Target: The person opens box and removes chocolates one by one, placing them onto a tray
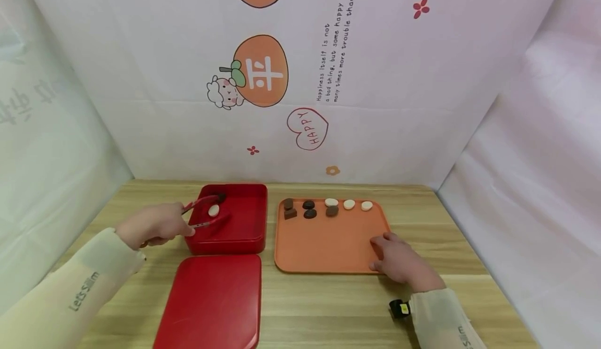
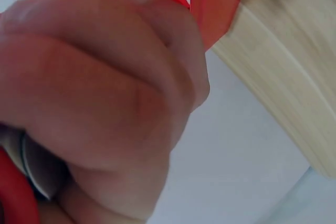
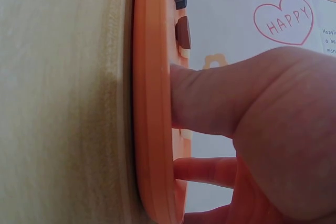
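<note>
Wooden table, printed backdrop

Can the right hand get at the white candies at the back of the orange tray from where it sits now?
Probably yes. The right hand rests on the near right corner of the tray, and the bare tray floor lies between it and the white candies in the back row; nothing stands in the way.

Left hand with red tongs over red box
</note>
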`<state>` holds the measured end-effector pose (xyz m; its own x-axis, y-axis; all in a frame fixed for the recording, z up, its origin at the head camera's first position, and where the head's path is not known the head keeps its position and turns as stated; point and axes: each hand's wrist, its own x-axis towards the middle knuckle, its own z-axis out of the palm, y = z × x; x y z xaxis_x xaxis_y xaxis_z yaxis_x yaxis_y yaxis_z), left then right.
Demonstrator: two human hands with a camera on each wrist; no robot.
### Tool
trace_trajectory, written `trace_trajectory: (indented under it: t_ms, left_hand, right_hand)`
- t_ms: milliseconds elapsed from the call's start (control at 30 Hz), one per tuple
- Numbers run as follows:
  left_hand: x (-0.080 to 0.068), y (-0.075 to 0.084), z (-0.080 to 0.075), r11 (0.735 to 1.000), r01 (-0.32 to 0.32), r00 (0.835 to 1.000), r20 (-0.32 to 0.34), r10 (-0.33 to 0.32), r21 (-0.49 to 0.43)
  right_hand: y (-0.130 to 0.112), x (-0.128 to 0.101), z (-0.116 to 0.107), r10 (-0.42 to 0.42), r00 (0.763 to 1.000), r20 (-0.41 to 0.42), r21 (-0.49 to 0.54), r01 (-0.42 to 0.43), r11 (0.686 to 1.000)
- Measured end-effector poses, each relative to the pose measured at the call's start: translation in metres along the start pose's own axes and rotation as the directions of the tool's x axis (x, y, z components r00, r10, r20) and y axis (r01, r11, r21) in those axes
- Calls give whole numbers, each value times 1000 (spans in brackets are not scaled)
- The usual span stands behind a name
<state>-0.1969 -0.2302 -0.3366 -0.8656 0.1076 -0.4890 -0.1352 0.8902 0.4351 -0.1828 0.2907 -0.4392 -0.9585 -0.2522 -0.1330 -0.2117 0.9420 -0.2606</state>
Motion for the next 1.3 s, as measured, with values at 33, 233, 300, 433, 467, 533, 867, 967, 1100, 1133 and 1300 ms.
trace_trajectory:
  t_ms: [33,233,300,433,467,533,867,967,1100,1133,1300]
  left_hand:
    - [0,0,1,1000,7,1000,0,-7,2]
    - [2,1,4,1000,10,1000,-24,-11,-17]
    - [2,2,6,1000,0,1000,-29,-1,-22]
    - [2,6,8,999,-23,1000,-20,23,23]
    - [2,7,9,998,-36,999,-20,36,43]
    - [2,9,10,993,-63,997,-28,66,96]
    - [-1,4,16,987,-44,998,-44,52,154]
    - [0,3,19,988,-37,998,-37,43,151]
    - [1,1,22,994,-21,999,-41,25,104]
    - [1,1,23,995,-17,999,-42,21,94]
    - [0,-1,27,994,-66,996,-54,71,84]
  right_hand:
    - [0,0,0,-1,1000,1,-1,1,1000]
    - [-1,0,-1,-1,1000,4,-3,1,1000]
    - [-1,0,-1,0,1000,6,-3,0,1000]
    - [0,0,-1,3,1000,5,-4,-3,1000]
    - [0,1,-1,3,1000,4,-3,-3,1000]
    - [1,1,-1,2,1000,3,-6,-2,1000]
    - [1,1,-1,-15,1000,-2,-14,15,1000]
    - [0,2,-1,-8,1000,-2,-14,8,1000]
    - [0,2,-1,-3,1000,3,-13,3,1000]
    - [0,2,-1,-1,1000,6,-13,1,1000]
    - [0,2,-1,2,1000,8,-18,-2,1000]
